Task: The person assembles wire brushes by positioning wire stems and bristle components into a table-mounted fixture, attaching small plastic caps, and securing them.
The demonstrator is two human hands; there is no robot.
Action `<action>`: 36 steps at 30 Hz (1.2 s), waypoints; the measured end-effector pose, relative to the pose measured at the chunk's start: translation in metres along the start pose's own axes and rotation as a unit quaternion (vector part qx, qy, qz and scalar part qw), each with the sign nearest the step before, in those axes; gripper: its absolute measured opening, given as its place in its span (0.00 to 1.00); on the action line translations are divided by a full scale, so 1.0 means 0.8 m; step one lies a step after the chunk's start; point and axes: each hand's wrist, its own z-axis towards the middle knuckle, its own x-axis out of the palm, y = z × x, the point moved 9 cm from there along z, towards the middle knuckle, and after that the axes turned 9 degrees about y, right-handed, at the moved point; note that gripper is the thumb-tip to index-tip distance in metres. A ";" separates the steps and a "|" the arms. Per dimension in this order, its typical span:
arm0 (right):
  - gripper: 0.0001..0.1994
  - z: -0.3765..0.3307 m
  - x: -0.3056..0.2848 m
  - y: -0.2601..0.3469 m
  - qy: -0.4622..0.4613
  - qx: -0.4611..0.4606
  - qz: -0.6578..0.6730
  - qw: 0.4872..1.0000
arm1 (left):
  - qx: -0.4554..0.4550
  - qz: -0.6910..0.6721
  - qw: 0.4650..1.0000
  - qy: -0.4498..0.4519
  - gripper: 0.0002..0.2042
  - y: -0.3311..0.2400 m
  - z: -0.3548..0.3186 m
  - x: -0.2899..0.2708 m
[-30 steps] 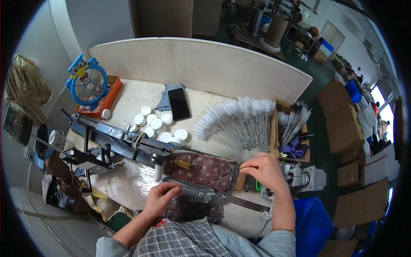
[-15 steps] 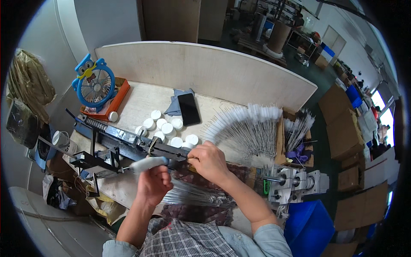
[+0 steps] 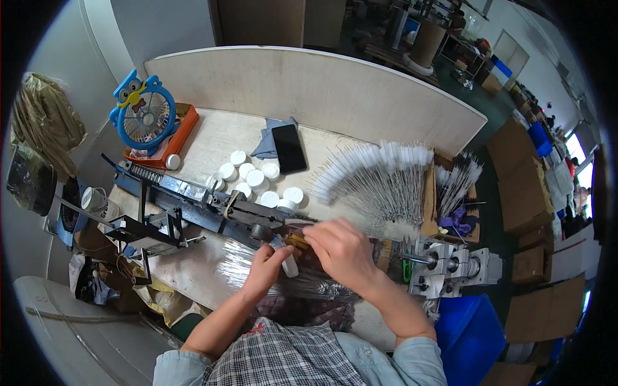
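Note:
A small white tube-like piece [image 3: 290, 266] with a bluish end is gripped by my left hand [image 3: 264, 267], just below the dark metal bench device [image 3: 248, 215]. Its exact kind is unclear. My right hand [image 3: 346, 253] is closed, thumb and fingers together, to the right of the device's end. What its fingertips hold, if anything, cannot be made out. A yellow-handled tool [image 3: 297, 242] lies between the two hands. Under them, a bundle of thin metal wires [image 3: 312, 287] rests on a dark patterned cloth [image 3: 302, 311].
White round caps or jars [image 3: 257, 180] sit behind the device, near a black phone [image 3: 290, 148]. White-tipped wire brushes [image 3: 386, 180] fan out at right, beside a cardboard box [image 3: 427, 206]. A metal shaft machine [image 3: 450, 265] and blue bin [image 3: 471, 331] stand right; a blue fan [image 3: 147, 120] stands left.
My left hand has moved right and turned, so the white piece now points downward instead of lying across. My right hand has shifted right, away from the device's end. The view has tilted slightly.

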 end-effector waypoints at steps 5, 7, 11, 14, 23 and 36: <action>0.10 -0.052 0.052 -0.028 0.058 0.019 0.031 0.998 | 0.053 0.003 0.997 -0.048 0.06 0.006 -0.001 0.007; 0.12 -0.046 0.085 -0.050 0.035 0.019 0.061 0.997 | 0.064 0.269 0.961 -0.003 0.09 -0.007 0.002 -0.007; 0.06 -0.037 0.107 -0.053 0.078 0.029 -0.055 0.995 | 0.023 0.363 0.931 0.017 0.13 0.005 0.002 -0.031; 0.07 -0.040 0.077 -0.044 0.098 0.027 -0.029 0.994 | -0.019 0.104 0.991 -0.084 0.19 -0.012 -0.031 -0.088; 0.09 -0.038 0.077 -0.035 0.128 0.049 -0.002 0.991 | -0.054 -0.209 0.936 -0.279 0.13 0.010 -0.125 -0.259; 0.08 -0.035 -0.021 -0.074 0.019 0.186 0.052 0.981 | -0.003 -0.170 0.985 -0.019 0.09 -0.007 -0.040 0.002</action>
